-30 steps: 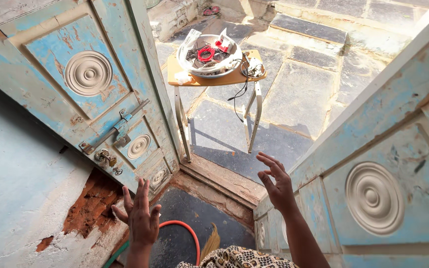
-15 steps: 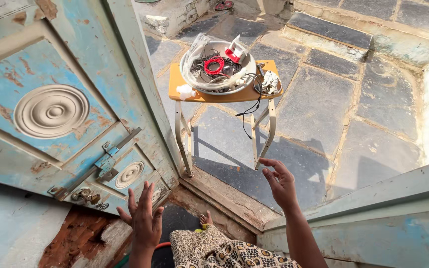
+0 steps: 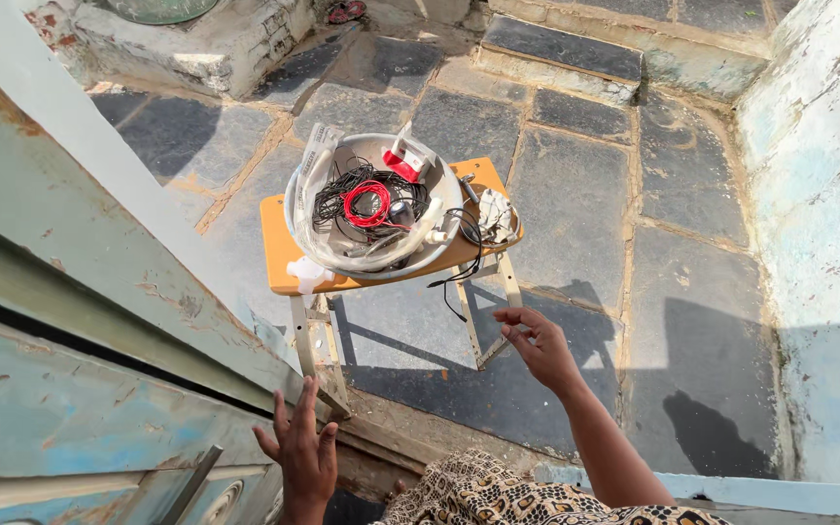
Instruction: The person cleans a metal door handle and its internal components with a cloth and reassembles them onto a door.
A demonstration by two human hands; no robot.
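A stone floor [image 3: 576,204] of dark slabs fills most of the view, with a pale plastered wall [image 3: 819,224] along the right. On the left a worn blue door [image 3: 80,389] leans in, its paint chipped and rusty in spots. Out on the floor stands a small orange desk [image 3: 279,243] on metal legs, throwing a hard shadow toward the doorway. A wide metal bowl [image 3: 439,255] sits on the desk and covers most of its top; inside lie tangled black wires [image 3: 342,194], a red coil [image 3: 369,202] and some white plastic parts. A black cord [image 3: 454,282] hangs over the desk's near edge.

The right hand [image 3: 537,345] is stretched out low, near the desk's front leg and just under the hanging cord, fingers loosely curled and apart, holding nothing. The left hand [image 3: 303,457] is raised beside the door edge, fingers spread wide, empty. Patterned cloth [image 3: 478,496] shows at the bottom.
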